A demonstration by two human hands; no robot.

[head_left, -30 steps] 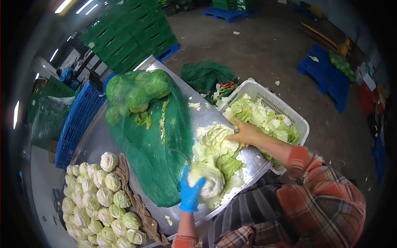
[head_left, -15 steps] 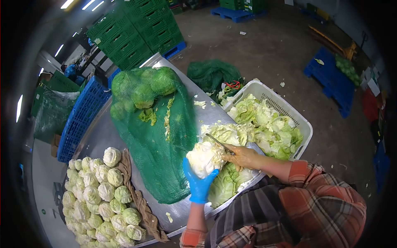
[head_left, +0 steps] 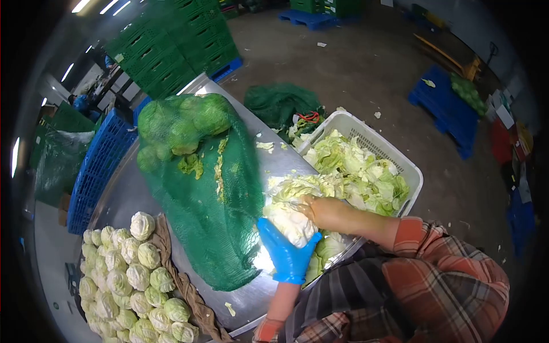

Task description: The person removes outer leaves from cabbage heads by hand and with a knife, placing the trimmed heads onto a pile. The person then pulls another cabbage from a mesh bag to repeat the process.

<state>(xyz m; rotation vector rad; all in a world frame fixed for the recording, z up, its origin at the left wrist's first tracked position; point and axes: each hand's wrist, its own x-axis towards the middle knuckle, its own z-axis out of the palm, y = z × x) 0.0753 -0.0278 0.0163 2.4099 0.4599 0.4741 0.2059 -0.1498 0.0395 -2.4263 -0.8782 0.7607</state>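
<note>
In my blue-gloved left hand (head_left: 290,254) rests a pale, peeled cabbage head (head_left: 290,222), with fingers and thumb cupped around its near side. My bare right hand (head_left: 325,212) is closed at the cabbage's far right side, over the knife seen in it earlier; the knife is now almost wholly hidden. Loose cabbage leaves (head_left: 306,186) lie just beyond the head, and more lie under my right forearm. To the left, a green net bag (head_left: 200,223) lies on the metal table (head_left: 123,191), with several green cabbages (head_left: 186,128) in its far end.
Peeled cabbages (head_left: 128,271) are piled at the table's left, beside a rolled brown cloth (head_left: 183,280). A white crate (head_left: 414,177) of leaves adjoins the table's right edge. Beyond stand stacked green crates (head_left: 171,51) and blue pallets (head_left: 443,108). Another net (head_left: 280,106) lies on the floor.
The view has shifted, moving the surroundings slightly left. My right hand has turned over the cabbage, and the knife blade, plain earlier, is now mostly out of sight. The left hand still supports the head.
</note>
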